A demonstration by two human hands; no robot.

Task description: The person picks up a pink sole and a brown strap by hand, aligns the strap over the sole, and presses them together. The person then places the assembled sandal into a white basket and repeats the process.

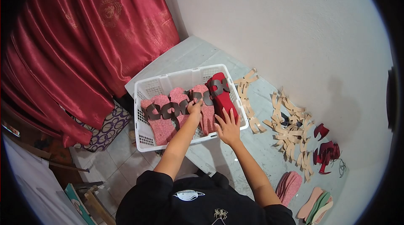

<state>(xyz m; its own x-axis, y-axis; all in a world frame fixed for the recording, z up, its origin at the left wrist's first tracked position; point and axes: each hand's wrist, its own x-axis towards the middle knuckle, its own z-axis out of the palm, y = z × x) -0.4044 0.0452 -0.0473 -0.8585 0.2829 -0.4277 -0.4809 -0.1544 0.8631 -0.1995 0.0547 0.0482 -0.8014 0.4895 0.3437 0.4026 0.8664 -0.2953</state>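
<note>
A white plastic basket holds a row of speckled pink slippers with dark brown straps, plus a red pair of slippers along its right side. My left hand reaches into the middle of the row, its fingers closed at the brown strap of a pink slipper; part of the grip is hidden. Fingers spread, my right hand lies on the near end of the red slippers.
The basket stands on a grey table against a white wall. To its right are a pile of beige straps, dark red straps, pink soles and other coloured soles. A red curtain hangs on the left.
</note>
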